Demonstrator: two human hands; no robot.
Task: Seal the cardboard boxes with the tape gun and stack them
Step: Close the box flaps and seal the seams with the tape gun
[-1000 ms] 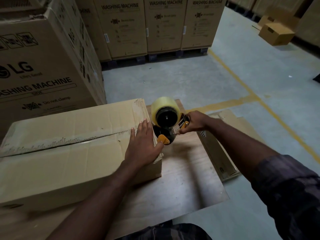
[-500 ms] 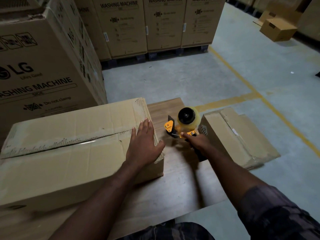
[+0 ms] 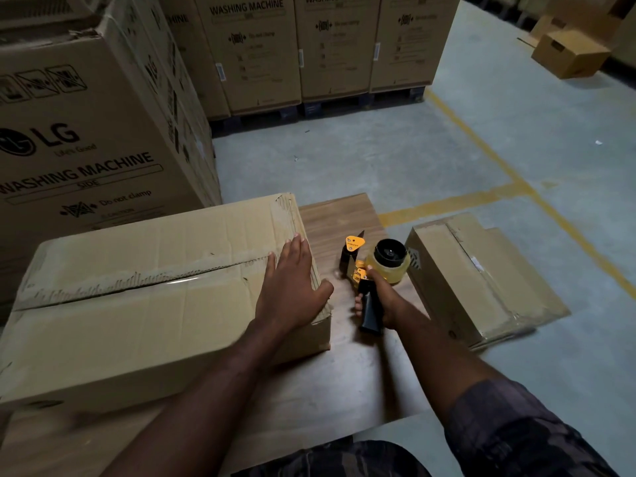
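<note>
A long cardboard box (image 3: 137,304) lies on a wooden table (image 3: 344,373), with clear tape along its top seam. My left hand (image 3: 292,287) rests flat on the box's right end, fingers straight and thumb over the edge. My right hand (image 3: 382,301) grips the black handle of a yellow tape gun (image 3: 375,266), which lies on the table just right of the box with its roll facing up. A second taped cardboard box (image 3: 481,280) sits on the floor beside the table's right edge.
Tall washing machine cartons (image 3: 86,132) stand close on the left and in a row at the back (image 3: 309,46). A small box (image 3: 571,53) sits far right on the concrete floor, which has yellow lines (image 3: 481,197).
My right hand brought the tape gun away from the box's end, down and to the right, and laid it on the table. My left hand stayed on the box.
</note>
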